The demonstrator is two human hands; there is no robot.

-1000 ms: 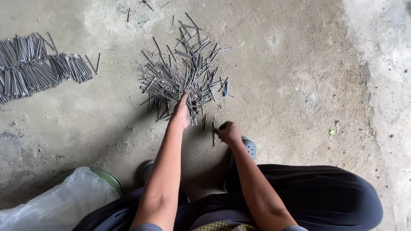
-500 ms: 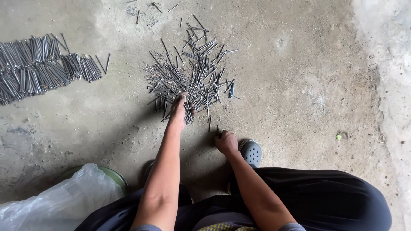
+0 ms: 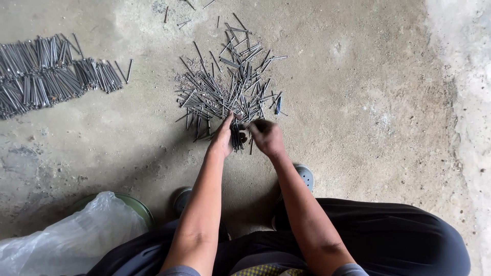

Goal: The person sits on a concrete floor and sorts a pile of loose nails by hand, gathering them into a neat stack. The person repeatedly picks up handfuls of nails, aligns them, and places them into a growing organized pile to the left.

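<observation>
Sorting nails on a rough concrete floor (image 3: 358, 102), both hands at the near edge of the loose pile.

Biggest thing near the hands is the crumpled plastic bag (image 3: 66, 240), well down and to the left of the left hand, lying over a green basin (image 3: 137, 205). Far out to the left of that hand sits a row of lined-up nails (image 3: 51, 71). Right above both hands is the loose heap of nails (image 3: 227, 87), pointing every which way. The left hand (image 3: 223, 139) lies on the heap's near edge, fingers curled around a small bunch of nails. The right hand (image 3: 267, 137), just beside it, is pinched shut at the same edge; what it grips is too small to tell. A grey shoe (image 3: 306, 176) peeks out just below the right hand.
</observation>
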